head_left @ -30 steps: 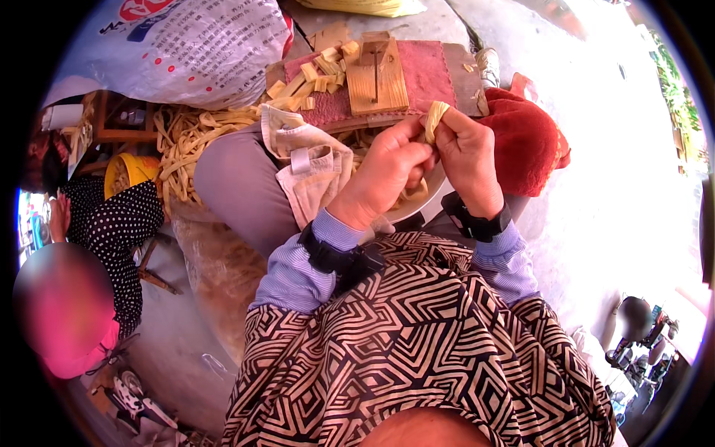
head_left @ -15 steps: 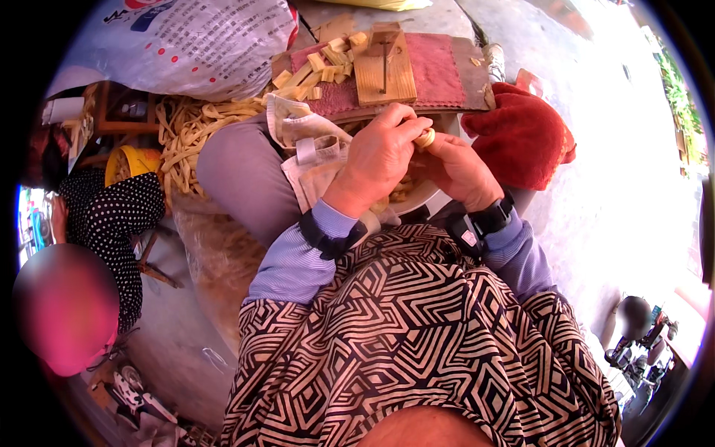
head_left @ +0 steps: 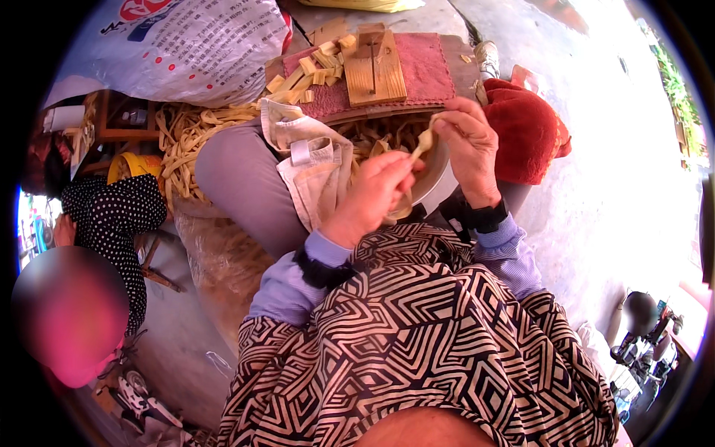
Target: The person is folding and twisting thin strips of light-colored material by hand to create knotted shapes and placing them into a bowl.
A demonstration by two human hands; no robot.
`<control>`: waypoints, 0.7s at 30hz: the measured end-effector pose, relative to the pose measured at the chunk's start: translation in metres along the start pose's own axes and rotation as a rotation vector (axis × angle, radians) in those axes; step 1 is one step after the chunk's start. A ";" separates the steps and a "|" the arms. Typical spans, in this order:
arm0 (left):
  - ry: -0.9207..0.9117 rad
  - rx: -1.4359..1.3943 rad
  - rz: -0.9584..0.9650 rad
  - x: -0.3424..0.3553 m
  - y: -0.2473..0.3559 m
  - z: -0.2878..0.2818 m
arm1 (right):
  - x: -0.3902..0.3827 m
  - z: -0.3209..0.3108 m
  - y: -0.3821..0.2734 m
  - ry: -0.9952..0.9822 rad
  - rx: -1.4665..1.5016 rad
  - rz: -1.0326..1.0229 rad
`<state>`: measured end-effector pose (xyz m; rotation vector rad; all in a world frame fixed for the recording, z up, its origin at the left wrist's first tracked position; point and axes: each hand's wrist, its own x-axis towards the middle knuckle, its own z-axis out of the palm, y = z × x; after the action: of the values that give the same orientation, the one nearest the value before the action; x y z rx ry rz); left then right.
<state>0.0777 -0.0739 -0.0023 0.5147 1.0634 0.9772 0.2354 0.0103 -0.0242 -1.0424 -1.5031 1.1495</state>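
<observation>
Pale knotted strip (head_left: pixel 418 153) above white bowl (head_left: pixel 441 176), left hand (head_left: pixel 372 195) pinching lower part, right hand (head_left: pixel 469 143) pinching upper end; looks light, soft, pliable; best gripped either side of knot (head_left: pixel 425 139)

One held strip (head_left: pixel 424 142), two black wristbands (head_left: pixel 319 271), one yellow bucket (head_left: pixel 118 168)

Block (head_left: pixel 359 83): bare wood, matt, grain visible; cloth mat (head_left: pixel 428 67) beneath, rough, matt. Sack (head_left: pixel 212 56): glossy, creased plastic. Red knee covering (head_left: pixel 521 134): plush cloth; knotted strip (head_left: pixel 425 141): smooth-looking.
</observation>
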 end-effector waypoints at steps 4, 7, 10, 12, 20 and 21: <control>0.137 0.647 0.436 0.003 -0.010 -0.025 | 0.001 -0.013 -0.008 -0.247 0.264 0.336; 0.224 0.949 0.621 -0.001 0.008 -0.020 | 0.007 -0.019 -0.020 -0.308 0.022 0.341; 0.187 1.058 0.659 0.002 0.017 -0.015 | 0.017 -0.024 -0.033 -0.678 -0.393 0.073; 0.151 1.171 0.642 0.005 0.022 -0.020 | 0.020 -0.027 -0.043 -0.712 -0.377 0.110; -0.248 0.603 0.112 0.024 0.068 -0.056 | 0.052 -0.038 -0.050 -0.658 -0.357 0.143; -0.173 0.615 0.147 0.029 0.072 -0.060 | 0.057 -0.032 -0.044 -0.616 -0.400 0.073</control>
<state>-0.0013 -0.0184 0.0126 1.1732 1.1751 0.7028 0.2521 0.0623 0.0331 -1.0597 -2.2661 1.3260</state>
